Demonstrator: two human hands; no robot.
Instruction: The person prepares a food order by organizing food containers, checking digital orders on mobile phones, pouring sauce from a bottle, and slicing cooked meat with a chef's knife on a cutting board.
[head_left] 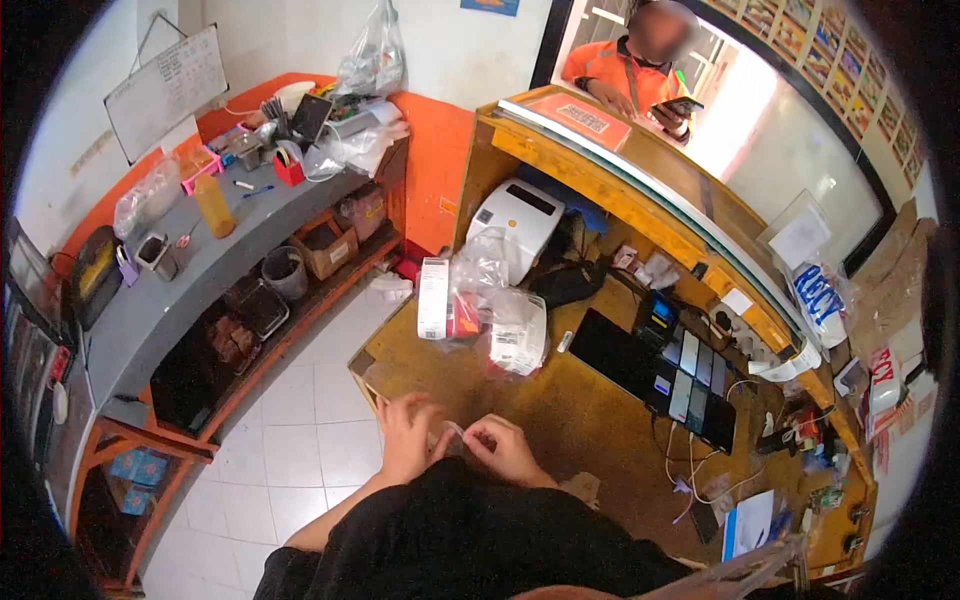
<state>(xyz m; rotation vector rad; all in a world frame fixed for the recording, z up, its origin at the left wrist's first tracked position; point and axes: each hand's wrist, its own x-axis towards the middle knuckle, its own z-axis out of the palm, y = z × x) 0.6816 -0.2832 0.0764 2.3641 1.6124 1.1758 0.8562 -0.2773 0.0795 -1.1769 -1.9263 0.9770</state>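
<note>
Low in the middle of the head view, my right hand (497, 450) pinches a thin, pale, see-through strip (455, 428) between thumb and fingers. Facing it is my left hand (405, 437), its fingers raised and apart, the thumb right at the strip. Both hands are over the near left edge of the brown wooden desk (430, 373). Beyond them on the desk lie a white labelled box (433, 298) in clear plastic and a plastic-wrapped parcel (518, 337) with a printed label.
A white label printer (515, 228) stands under the counter shelf. Several phones (690, 370) and a dark flat panel (610, 352) lie right, among cables. Across the glass-topped counter (640, 125), a person (640, 70) in orange holds a phone. Left is a grey shelf unit (190, 285) with containers.
</note>
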